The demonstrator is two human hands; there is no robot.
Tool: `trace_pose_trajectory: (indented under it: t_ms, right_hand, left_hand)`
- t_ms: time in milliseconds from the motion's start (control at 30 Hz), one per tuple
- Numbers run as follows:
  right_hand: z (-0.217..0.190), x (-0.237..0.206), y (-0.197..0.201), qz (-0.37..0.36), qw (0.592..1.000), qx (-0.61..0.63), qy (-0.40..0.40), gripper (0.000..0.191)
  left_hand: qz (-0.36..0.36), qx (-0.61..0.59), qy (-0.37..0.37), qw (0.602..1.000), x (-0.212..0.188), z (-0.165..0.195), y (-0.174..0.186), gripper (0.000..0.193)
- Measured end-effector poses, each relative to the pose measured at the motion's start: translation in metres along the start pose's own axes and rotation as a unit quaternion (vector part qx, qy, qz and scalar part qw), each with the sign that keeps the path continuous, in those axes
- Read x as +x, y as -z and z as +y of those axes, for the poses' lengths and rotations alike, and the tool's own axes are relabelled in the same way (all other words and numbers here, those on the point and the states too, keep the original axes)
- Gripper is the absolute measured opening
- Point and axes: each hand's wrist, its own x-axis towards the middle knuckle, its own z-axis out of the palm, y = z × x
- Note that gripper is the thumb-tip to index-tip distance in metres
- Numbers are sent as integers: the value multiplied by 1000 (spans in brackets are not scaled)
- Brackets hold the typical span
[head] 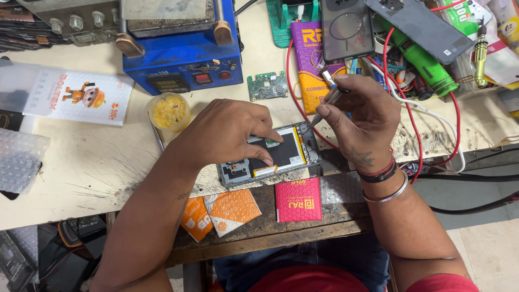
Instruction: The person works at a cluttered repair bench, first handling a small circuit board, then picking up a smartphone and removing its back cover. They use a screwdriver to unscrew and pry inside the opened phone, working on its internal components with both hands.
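An opened phone (286, 157) with its back cover off lies on the worn bench, its black battery exposed. My left hand (227, 132) rests on it, fingers pressing down on the battery and the phone's upper edge. My right hand (359, 116) grips a thin metal tool (326, 105) like a pen, its tip touching the phone's upper right corner. A green circuit board (267, 85) lies loose just behind the phone.
A blue heating machine (184, 51) stands at the back. Beside it sit a small tub of yellow paste (170, 111), red wires (454, 116), a green bottle (427, 62) and two phones (346, 27). A pink packet (298, 200) and orange packets (230, 211) lie near the front edge.
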Motion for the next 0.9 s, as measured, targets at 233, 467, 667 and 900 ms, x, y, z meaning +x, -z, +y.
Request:
trace_pose_trajectory:
  t_ms: [233,467,667,900]
  right_hand:
    - [0,1,-2,-17,1000,13,7,43]
    - [-3,3,0,-41,999,14,21,43]
    - [-9,9,4,-87,995,24,32,37]
    - [-18,15,0,-143,985,97,10,31]
  left_hand:
    - [-2,-1,6,1000,0,-2,-1,44]
    - [-4,-1,10,1000,1,-2,-2,43]
    - [-10,-6,29,1000,1,0,-2,43]
    - [-9,0,38,999,3,1,-3,42]
